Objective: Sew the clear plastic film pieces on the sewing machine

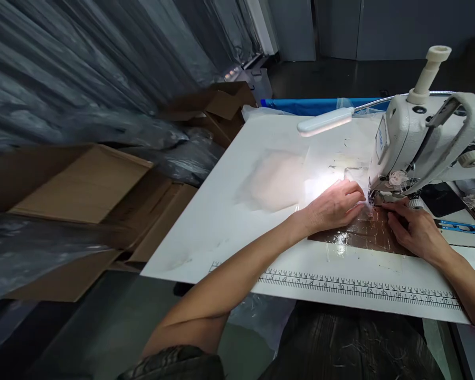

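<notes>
My left hand (336, 205) rests beside the needle of a white sewing machine (396, 137), its fingers closed on a thin translucent piece of material (366, 212). Much of that piece is hidden behind the fingers. Right of the presser foot (372, 196), my right hand (415, 227) lies low, the index finger stretched toward the foot and the thumb apart from it. Nothing can be seen gripped in it. Beneath both hands is a shiny brown sheet (364, 240) on the white tabletop (229, 227).
A lit lamp (325, 121) on a bendable neck shines over the work. Blue thread snips (459, 227) and a dark flat object (442, 199) lie to the right. A printed ruler (340, 286) runs along the front edge. Open cardboard boxes (83, 182) and plastic sheeting stand left.
</notes>
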`<state>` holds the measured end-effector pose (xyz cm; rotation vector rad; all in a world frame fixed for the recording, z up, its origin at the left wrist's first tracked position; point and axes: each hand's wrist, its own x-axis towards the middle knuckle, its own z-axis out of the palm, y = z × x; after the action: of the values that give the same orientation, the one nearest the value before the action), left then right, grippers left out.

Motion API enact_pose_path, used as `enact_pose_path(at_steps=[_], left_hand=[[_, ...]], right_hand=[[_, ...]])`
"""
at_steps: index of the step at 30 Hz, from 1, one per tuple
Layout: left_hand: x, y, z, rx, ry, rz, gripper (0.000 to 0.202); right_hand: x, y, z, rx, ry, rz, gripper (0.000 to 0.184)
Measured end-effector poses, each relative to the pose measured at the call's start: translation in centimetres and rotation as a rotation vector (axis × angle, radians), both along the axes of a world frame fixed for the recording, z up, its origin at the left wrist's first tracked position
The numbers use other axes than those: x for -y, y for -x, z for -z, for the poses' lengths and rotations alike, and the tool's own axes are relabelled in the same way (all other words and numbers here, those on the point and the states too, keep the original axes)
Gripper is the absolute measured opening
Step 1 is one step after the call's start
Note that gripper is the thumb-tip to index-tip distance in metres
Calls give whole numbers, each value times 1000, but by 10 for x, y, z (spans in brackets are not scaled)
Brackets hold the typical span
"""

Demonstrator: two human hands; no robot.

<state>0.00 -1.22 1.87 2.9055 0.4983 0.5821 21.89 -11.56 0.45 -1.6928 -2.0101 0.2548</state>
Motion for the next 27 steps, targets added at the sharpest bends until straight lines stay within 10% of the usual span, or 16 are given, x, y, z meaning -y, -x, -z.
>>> enact_pose_path(at_steps=[15, 27], left_hand=[[1, -10, 15, 115, 294, -39, 13], [1, -12, 24, 212, -138, 9, 23]], right_hand=[[-22, -6, -12, 73, 228, -6, 23], [-15, -12, -5, 6, 220, 1, 22]])
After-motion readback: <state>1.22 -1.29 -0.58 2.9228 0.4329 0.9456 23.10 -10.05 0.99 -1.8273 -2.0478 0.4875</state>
